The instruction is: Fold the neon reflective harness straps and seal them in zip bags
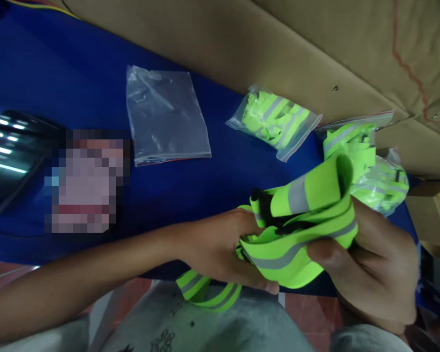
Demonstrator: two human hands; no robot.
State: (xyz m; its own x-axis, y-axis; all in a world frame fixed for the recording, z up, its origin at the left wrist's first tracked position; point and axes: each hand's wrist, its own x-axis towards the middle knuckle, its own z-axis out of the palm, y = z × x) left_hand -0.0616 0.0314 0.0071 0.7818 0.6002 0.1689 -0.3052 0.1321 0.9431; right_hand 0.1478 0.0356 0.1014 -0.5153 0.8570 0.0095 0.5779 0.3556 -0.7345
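Observation:
Both my hands grip a bundle of neon-green straps with grey reflective stripes (308, 220), folded over itself with a black buckle showing. My left hand (220, 249) is closed round the bundle's left side. My right hand (374, 274) is closed on its right side, thumb pressed over the front. A loop of the same strap (209, 291) hangs down over my lap. An empty clear zip bag (165, 117) lies flat on the blue table (58, 73) beyond my hands.
A sealed clear bag filled with green straps (275, 120) lies at the table's back. More bagged and loose green straps (381, 181) pile at the right. Brown cardboard (278, 44) stands behind. A small cardboard box (432, 210) sits far right. A shiny dark object (11, 156) is at left.

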